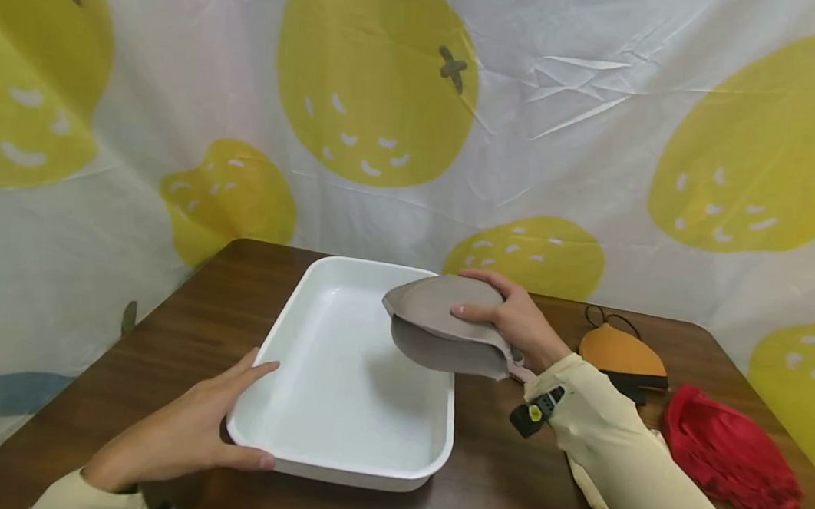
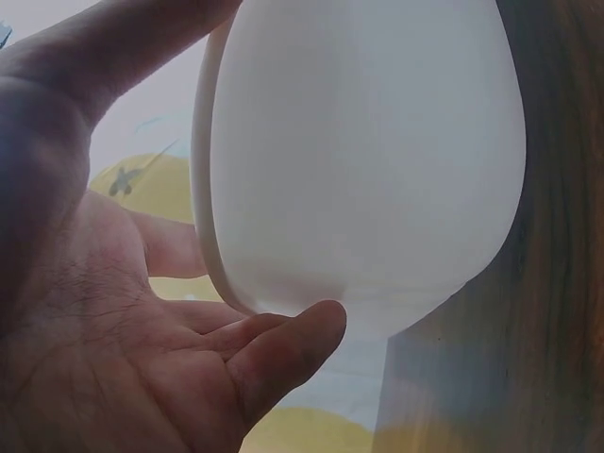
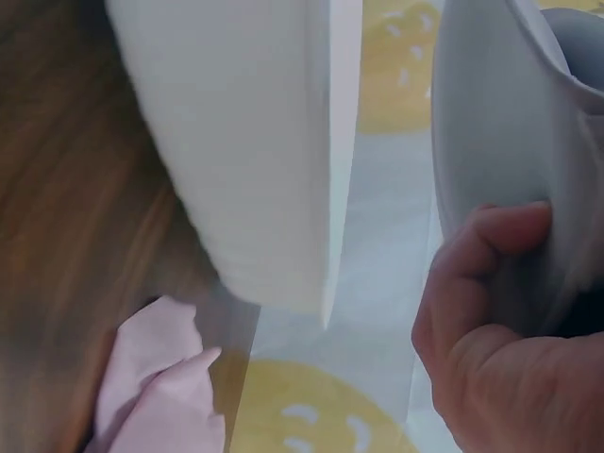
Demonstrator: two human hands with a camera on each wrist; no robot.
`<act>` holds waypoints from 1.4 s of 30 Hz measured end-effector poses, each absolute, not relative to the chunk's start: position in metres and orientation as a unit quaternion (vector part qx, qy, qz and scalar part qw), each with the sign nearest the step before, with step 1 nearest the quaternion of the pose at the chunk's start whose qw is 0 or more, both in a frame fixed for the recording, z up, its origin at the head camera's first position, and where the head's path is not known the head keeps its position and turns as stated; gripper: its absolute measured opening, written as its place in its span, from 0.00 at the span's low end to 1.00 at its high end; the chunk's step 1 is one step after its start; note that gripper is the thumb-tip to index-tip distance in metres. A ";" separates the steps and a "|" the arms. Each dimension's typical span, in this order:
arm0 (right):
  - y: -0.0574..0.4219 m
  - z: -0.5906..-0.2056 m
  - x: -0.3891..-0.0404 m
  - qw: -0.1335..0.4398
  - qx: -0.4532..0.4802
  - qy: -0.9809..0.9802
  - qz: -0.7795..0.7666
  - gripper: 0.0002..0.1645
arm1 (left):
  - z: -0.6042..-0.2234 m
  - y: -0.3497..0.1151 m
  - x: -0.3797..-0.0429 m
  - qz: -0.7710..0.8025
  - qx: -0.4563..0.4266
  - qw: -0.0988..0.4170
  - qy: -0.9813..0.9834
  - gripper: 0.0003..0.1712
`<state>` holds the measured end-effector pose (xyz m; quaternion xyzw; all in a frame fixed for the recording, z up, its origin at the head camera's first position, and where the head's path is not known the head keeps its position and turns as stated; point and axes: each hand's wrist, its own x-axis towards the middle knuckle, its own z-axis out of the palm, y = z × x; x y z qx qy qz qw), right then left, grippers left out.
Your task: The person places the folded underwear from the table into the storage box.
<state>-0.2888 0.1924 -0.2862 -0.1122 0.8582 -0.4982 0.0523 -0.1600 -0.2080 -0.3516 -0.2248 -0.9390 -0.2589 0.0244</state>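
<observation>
Grey padded garment (image 1: 446,312) held above the right rim of a white tray (image 1: 330,404)

The right hand (image 1: 520,316), half closed, grips the folded garment between thumb and fingers. The left hand (image 1: 194,420), partly spread, holds the tray's near-left corner. This seems best done with both padded layers kept together, the dangling strap lifted past the rim, the tray steady. The roomiest path looks leftward, over the tray's floor; toward the table's (image 1: 239,296) right edge, orange (image 1: 620,354) and red garments (image 1: 722,448) leave less elbow room.

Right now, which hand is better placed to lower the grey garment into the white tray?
Likely the right hand: it grips the grey garment over the white tray, while the left hand holds the tray's near-left corner.
</observation>
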 end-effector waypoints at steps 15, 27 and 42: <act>0.131 -0.281 -0.322 0.082 -0.086 0.802 -0.586 0.41 | -0.353 -0.209 -0.158 -0.251 -0.226 0.051 -0.940 0.62; 0.088 -0.298 -0.337 0.098 -0.053 0.772 -0.625 0.39 | -0.355 -0.207 -0.158 -0.253 -0.225 0.062 -0.939 0.67; 0.054 -0.328 -0.347 0.081 0.007 0.773 -0.629 0.39 | -0.359 -0.208 -0.157 -0.259 -0.230 0.080 -0.935 0.76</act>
